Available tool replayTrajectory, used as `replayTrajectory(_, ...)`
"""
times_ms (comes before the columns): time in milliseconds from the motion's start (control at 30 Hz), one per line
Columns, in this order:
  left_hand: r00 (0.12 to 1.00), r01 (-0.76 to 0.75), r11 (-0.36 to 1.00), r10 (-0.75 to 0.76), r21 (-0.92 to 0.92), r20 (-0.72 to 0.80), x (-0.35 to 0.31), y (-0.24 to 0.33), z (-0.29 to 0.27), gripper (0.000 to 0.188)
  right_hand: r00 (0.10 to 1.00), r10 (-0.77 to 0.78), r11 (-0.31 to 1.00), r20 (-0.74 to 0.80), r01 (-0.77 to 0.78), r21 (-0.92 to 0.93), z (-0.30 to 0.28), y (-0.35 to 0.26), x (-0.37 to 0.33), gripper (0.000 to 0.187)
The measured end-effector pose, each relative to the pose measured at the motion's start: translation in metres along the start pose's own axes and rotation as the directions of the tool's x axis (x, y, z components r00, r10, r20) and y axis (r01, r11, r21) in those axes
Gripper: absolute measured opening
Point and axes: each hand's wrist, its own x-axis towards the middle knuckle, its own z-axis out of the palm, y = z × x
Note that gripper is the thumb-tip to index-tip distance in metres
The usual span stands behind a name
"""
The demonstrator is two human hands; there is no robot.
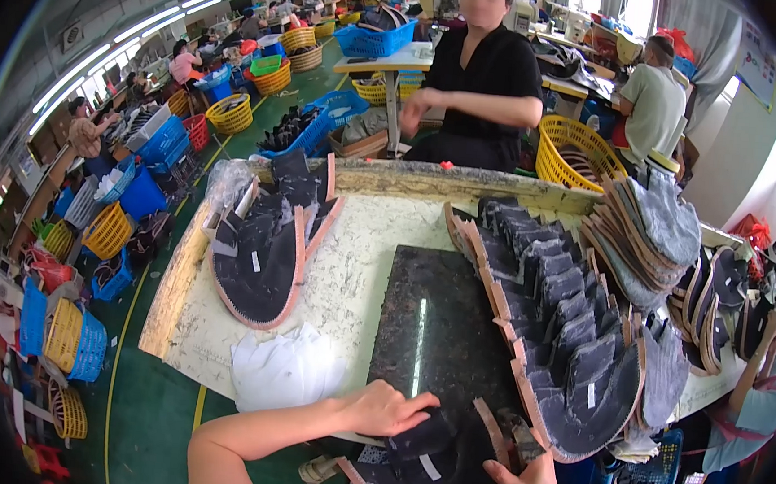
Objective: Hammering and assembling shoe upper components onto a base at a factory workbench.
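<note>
I have one black curved piece [457, 476] in work, at the near edge of the bench [343, 239], its pale stitched rim facing down and outward and a small white tag on its surface. My left grip [385, 410] comes over its upper part with the index finger stretched out; whether thumb and fingers pinch the material there, I cannot tell. My right grip [531, 481] is at the piece's right rim, thumb pointing inward, the other fingers partly hidden, so I cannot tell if it is closed on the edge.

As for progress, I judge this piece to be partway through handling. A long overlapping row of similar pieces [590, 382] lies to the right, and a smaller group [256, 269] sits on the left of the bench. I take one to be the finished side and the other the waiting side, but nothing I see settles which. Between them lies a dark slab [437, 308] with no piece on its visible middle; a white bundle [285, 365] rests just beside my left forearm.
</note>
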Motion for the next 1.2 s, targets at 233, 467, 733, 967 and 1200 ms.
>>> replayTrajectory(233,1.000,0.017,1.000,-0.017,0.001,-0.010,0.004,0.000,-0.001,0.028,0.996,-0.056,0.994,-0.064,0.061,0.089,0.004,-0.007,-0.001,0.032)
replayTrajectory(467,0.989,0.128,0.925,-0.094,-0.358,0.113,0.025,-0.007,-0.022,0.022,0.988,-0.116,0.993,-0.103,0.115,-0.014,0.009,0.000,-0.005,0.034)
replayTrajectory(733,0.986,0.035,0.948,0.019,-0.316,0.165,0.036,-0.014,-0.018,0.014,0.999,-0.032,0.999,-0.031,0.033,0.023,0.007,-0.002,-0.007,0.036)
replayTrajectory(967,0.974,0.075,0.931,0.008,-0.358,0.226,0.039,-0.017,-0.019,0.011,0.998,-0.061,0.998,-0.027,0.060,-0.025,0.004,-0.005,-0.006,0.031)
replayTrajectory(1200,0.977,0.072,0.911,0.018,-0.407,0.214,0.040,-0.021,-0.018,0.012,0.966,-0.253,0.968,-0.052,0.252,-0.022,-0.012,0.004,-0.008,0.015)
